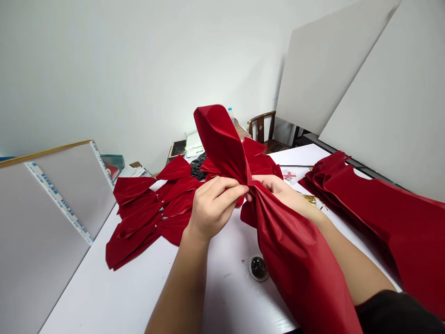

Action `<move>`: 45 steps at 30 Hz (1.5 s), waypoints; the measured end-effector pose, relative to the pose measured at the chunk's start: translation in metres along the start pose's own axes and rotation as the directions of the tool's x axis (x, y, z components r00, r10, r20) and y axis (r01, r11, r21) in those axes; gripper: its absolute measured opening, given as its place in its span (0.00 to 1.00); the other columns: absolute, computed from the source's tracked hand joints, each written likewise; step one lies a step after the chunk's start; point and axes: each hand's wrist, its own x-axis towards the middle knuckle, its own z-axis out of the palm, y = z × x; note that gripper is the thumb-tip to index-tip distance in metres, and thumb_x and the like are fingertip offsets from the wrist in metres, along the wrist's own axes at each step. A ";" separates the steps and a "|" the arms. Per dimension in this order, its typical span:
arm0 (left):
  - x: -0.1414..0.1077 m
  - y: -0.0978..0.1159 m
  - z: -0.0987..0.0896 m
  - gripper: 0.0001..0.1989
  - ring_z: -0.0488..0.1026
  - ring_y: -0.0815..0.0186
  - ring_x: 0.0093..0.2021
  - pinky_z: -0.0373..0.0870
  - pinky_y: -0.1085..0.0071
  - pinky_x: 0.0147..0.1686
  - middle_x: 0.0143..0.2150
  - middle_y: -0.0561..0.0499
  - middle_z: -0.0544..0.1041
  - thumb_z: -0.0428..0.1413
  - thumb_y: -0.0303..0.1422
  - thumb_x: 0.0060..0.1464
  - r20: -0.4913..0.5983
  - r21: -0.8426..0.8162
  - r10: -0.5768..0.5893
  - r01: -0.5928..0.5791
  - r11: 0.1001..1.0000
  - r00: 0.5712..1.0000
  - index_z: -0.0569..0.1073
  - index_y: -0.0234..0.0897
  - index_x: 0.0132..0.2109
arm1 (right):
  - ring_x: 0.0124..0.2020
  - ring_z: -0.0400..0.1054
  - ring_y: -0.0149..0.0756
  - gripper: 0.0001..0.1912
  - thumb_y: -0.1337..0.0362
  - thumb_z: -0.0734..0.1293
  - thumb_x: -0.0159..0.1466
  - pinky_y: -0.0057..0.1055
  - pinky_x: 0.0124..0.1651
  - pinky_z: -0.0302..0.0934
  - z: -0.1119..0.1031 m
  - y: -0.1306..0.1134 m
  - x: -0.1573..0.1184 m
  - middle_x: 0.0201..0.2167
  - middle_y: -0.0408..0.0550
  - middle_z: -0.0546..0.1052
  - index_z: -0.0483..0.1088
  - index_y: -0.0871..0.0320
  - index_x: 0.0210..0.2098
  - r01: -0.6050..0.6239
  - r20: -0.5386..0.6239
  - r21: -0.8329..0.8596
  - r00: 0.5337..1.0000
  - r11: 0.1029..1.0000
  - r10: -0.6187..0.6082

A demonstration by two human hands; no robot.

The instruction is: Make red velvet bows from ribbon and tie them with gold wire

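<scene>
A long piece of red fabric (299,250) is gathered to a narrow waist between my hands, above the white table (229,287). One end fans out upward and away; the other hangs toward me over my right forearm. My left hand (217,202) pinches the gathered waist from the left with thumb and fingertips. Behind the cloth, my right hand (274,188) grips the same spot, its fingers partly hidden. Whether a tie runs around the waist, I cannot tell. Several red fabric bows (139,208), each pinched in the middle, lie in a heap on the left.
Flat red fabric pieces (368,199) are stacked along the right. Gold twist ties (308,198) lie beyond my right wrist. A round black cable hole (258,268) sits in the tabletop. White boards (69,195) lean at left, with a wooden chair (262,127) behind.
</scene>
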 end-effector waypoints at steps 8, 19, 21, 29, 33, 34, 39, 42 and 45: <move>-0.005 -0.003 0.001 0.11 0.80 0.66 0.40 0.77 0.70 0.40 0.41 0.47 0.82 0.57 0.21 0.64 -0.010 -0.015 0.019 -0.019 1.000 1.000 0.80 0.38 0.49 | 0.25 0.66 0.28 0.19 0.55 0.80 0.55 0.24 0.28 0.64 -0.002 0.001 0.002 0.26 0.41 0.72 0.69 0.60 0.30 -0.023 0.016 0.046 1.000 0.999 0.022; -0.005 -0.005 0.000 0.09 0.81 0.65 0.39 0.76 0.70 0.39 0.41 0.48 0.84 0.59 0.24 0.64 -0.010 0.037 0.063 -0.062 0.997 0.998 0.79 0.39 0.48 | 0.27 0.64 0.27 0.22 0.50 0.79 0.55 0.23 0.30 0.60 -0.006 0.004 0.007 0.27 0.44 0.74 0.72 0.61 0.29 0.058 0.026 -0.028 0.998 0.998 -0.057; -0.005 -0.005 0.000 0.08 0.81 0.65 0.38 0.76 0.69 0.39 0.40 0.48 0.84 0.60 0.25 0.63 0.002 0.060 0.071 -0.071 0.996 0.998 0.78 0.39 0.48 | 0.28 0.66 0.29 0.21 0.50 0.78 0.57 0.23 0.30 0.60 -0.006 0.005 0.007 0.28 0.45 0.75 0.73 0.61 0.32 0.066 0.026 -0.031 0.998 0.997 -0.065; -0.005 -0.005 0.003 0.07 0.81 0.63 0.38 0.75 0.67 0.39 0.39 0.46 0.84 0.62 0.24 0.60 -0.004 0.123 0.111 -0.110 0.986 0.994 0.77 0.36 0.46 | 0.32 0.69 0.30 0.20 0.51 0.78 0.58 0.25 0.36 0.63 -0.010 0.013 0.009 0.33 0.47 0.78 0.73 0.62 0.32 0.102 0.008 -0.048 0.995 0.994 -0.102; -0.004 -0.002 0.007 0.06 0.81 0.63 0.37 0.75 0.67 0.38 0.37 0.47 0.84 0.61 0.24 0.60 -0.044 0.141 0.103 -0.096 0.985 0.994 0.78 0.37 0.44 | 0.30 0.67 0.29 0.20 0.50 0.77 0.60 0.24 0.34 0.63 -0.010 0.018 0.011 0.30 0.45 0.76 0.73 0.61 0.33 0.151 -0.026 -0.062 0.988 0.987 -0.152; -0.003 0.000 0.008 0.06 0.81 0.62 0.36 0.75 0.67 0.38 0.37 0.47 0.84 0.61 0.24 0.59 -0.057 0.142 0.087 -0.078 0.987 0.995 0.78 0.36 0.43 | 0.30 0.67 0.29 0.20 0.51 0.77 0.60 0.24 0.34 0.63 -0.010 0.019 0.011 0.30 0.45 0.76 0.73 0.61 0.33 0.163 -0.036 -0.071 0.986 0.984 -0.166; 0.000 0.010 0.015 0.03 0.78 0.64 0.33 0.74 0.69 0.37 0.34 0.48 0.83 0.62 0.23 0.58 -0.125 0.078 -0.079 0.089 0.993 0.989 0.78 0.35 0.38 | 0.34 0.70 0.31 0.17 0.52 0.75 0.63 0.25 0.37 0.64 -0.011 0.024 0.013 0.32 0.46 0.77 0.72 0.61 0.35 0.237 -0.057 -0.142 0.967 0.961 -0.247; 0.001 0.015 0.018 0.02 0.77 0.66 0.32 0.72 0.70 0.37 0.32 0.49 0.82 0.61 0.25 0.60 -0.140 0.076 -0.170 0.182 0.980 0.975 0.78 0.36 0.37 | 0.35 0.70 0.32 0.15 0.54 0.73 0.66 0.25 0.38 0.64 -0.012 0.028 0.016 0.34 0.46 0.78 0.72 0.61 0.36 0.316 -0.057 -0.218 0.940 0.923 -0.335; 0.001 0.017 0.018 0.04 0.76 0.66 0.32 0.71 0.71 0.36 0.33 0.49 0.81 0.60 0.27 0.61 -0.098 0.032 -0.274 0.278 0.960 0.957 0.78 0.35 0.36 | 0.38 0.71 0.33 0.11 0.58 0.71 0.68 0.27 0.41 0.65 -0.013 0.033 0.018 0.37 0.47 0.78 0.73 0.61 0.38 0.385 -0.048 -0.293 0.908 0.875 -0.416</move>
